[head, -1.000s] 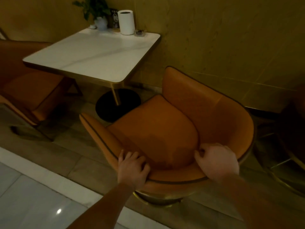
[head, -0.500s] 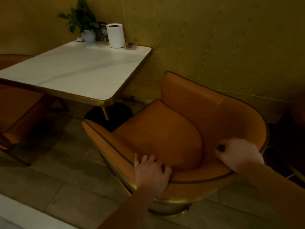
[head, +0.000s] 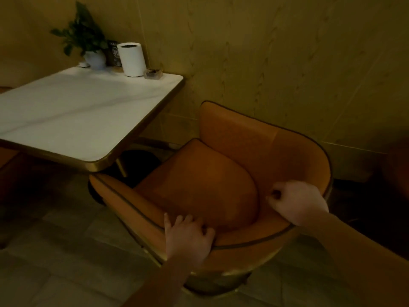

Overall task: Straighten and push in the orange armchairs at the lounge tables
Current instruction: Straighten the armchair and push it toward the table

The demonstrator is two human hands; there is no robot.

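White marble tops the counter (head: 73,116), its gold-trimmed near right corner standing just over the left arm tip of the orange armchair (head: 221,180); whether the two touch cannot be told. Along the counter's far edge by the wall stand a potted plant (head: 85,41), a white cylinder (head: 132,59) and a small glass dish (head: 153,73) at the far right corner. Under the counter the dark round base (head: 141,160) sits close before the chair's seat front. Grey floor tiles (head: 55,251) lie open left of the chair. The chair's right arm runs near the yellow wall (head: 287,63), with a narrow strip of floor between.

The left hand (head: 188,238) lies over the curved back rim near its left side, fingers curled inside onto the upholstery, thumb outside, its grip closed on the rim. The right hand (head: 297,203) grasps the same rim farther right, fist tight, knuckles up, forearm reaching in from the lower right. A dark shape at the right edge is too dim to tell.
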